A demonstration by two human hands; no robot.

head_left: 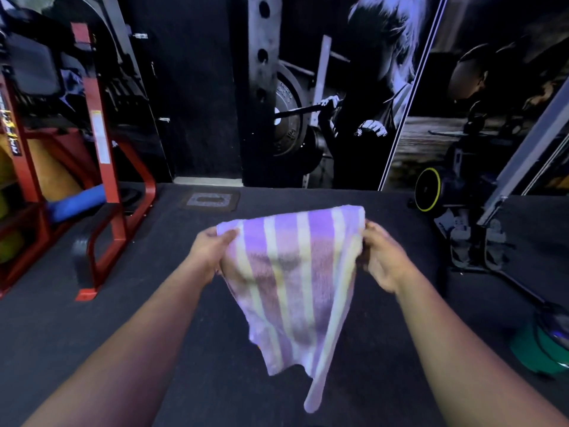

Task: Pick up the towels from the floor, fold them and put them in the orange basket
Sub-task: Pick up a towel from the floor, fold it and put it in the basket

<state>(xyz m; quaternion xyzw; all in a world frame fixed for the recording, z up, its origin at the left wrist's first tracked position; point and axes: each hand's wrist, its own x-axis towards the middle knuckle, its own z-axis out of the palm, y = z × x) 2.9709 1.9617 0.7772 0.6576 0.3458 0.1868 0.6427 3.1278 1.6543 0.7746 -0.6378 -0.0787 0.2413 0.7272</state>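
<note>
A purple and pale yellow striped towel [292, 282] hangs in the air in front of me, above the dark gym floor. My left hand [212, 251] grips its upper left corner, thumb on top of the cloth. My right hand [383, 257] grips the upper right edge. The towel is stretched between the two hands and droops to a point low at the right. No orange basket shows in this view.
A red steel gym frame [101, 155] with a blue pad stands at the left. A wall mural fills the back. A black wheel with a yellow rim [428, 188] and a machine base stand at the right. A green object [542, 349] lies low right.
</note>
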